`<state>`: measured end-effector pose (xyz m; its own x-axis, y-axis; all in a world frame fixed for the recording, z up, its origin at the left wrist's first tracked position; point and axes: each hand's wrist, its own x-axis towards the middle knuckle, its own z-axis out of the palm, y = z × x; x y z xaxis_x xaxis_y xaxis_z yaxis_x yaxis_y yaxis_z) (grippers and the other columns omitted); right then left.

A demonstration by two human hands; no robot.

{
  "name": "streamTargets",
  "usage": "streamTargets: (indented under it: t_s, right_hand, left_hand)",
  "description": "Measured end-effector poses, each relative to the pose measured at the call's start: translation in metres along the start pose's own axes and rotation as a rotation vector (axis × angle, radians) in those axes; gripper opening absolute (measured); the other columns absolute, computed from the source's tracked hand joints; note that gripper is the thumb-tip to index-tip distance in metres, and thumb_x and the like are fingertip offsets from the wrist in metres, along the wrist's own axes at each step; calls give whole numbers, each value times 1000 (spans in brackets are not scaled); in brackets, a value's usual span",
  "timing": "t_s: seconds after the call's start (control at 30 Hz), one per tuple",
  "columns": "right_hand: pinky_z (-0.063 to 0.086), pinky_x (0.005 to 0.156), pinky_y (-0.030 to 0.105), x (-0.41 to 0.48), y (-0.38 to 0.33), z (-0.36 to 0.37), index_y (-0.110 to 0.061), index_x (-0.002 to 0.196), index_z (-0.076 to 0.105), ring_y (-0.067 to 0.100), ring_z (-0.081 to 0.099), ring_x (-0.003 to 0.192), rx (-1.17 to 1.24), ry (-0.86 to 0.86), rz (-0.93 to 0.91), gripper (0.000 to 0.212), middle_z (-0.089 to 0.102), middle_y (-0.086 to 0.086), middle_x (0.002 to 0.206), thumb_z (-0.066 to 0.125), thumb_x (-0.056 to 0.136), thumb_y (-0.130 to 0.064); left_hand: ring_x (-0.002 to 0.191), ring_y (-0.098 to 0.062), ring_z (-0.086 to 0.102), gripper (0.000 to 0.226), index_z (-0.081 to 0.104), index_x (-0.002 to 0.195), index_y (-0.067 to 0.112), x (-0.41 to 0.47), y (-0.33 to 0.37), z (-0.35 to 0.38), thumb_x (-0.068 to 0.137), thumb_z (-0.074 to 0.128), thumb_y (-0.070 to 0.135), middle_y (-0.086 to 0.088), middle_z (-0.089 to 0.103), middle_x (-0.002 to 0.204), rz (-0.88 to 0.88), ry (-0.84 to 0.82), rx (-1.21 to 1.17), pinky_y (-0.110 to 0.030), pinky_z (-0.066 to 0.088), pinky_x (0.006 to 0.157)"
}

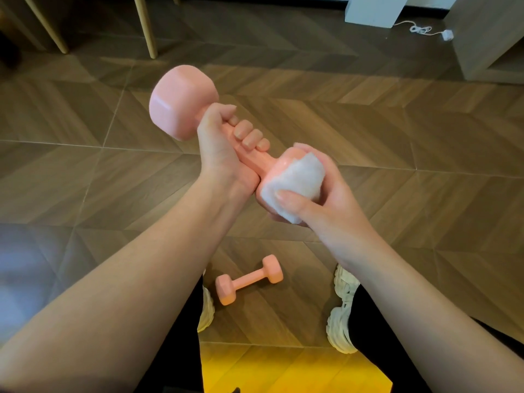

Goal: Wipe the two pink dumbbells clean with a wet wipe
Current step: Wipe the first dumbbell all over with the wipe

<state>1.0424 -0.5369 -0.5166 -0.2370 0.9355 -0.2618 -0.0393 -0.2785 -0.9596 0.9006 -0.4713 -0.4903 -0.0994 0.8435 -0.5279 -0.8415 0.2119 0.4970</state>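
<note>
My left hand [226,146] grips the handle of a pink dumbbell [181,100], held up in the air and tilted, one head at the upper left. My right hand [314,199] presses a white wet wipe [295,180] over the dumbbell's lower right head, which the wipe and my fingers mostly cover. A second pink dumbbell [249,279] lies on the wood floor below, between my feet.
White shoes [340,307] and black trouser legs flank the floor dumbbell. Pale wooden chair legs [146,26] stand at the back left. A white block and a white cable with a plug [425,29] lie at the back right, beside a grey cabinet.
</note>
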Motion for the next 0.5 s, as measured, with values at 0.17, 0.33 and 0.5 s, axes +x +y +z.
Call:
streamTargets:
  t_s: [0.17, 0.33, 0.5]
  right_hand:
    - [59, 80, 56, 3, 0, 14, -32, 123, 51, 20, 67, 105, 10, 166, -14, 64, 60, -3, 120, 80, 66, -42]
    - [54, 85, 64, 6, -8, 11, -30, 116, 59, 31, 66, 109, 134, 228, 119, 42, 67, 7, 116, 66, 82, -53]
    - [60, 78, 49, 1, -17, -1, -16, 133, 53, 31, 70, 102, 419, 11, 297, 58, 64, 18, 122, 61, 82, -43]
  left_hand:
    - [41, -12, 19, 33, 28, 60, 20, -2, -5, 5, 90, 42, 15, 5, 20, 48, -6, -30, 39, -24, 26, 42]
    - [43, -13, 19, 32, 30, 60, 19, -2, -7, 6, 89, 42, 14, 5, 21, 48, 8, -61, 47, -25, 26, 45]
    - [41, -11, 22, 32, 33, 59, 19, -3, -3, 3, 89, 44, 17, 6, 25, 45, 16, -142, -15, -24, 27, 44]
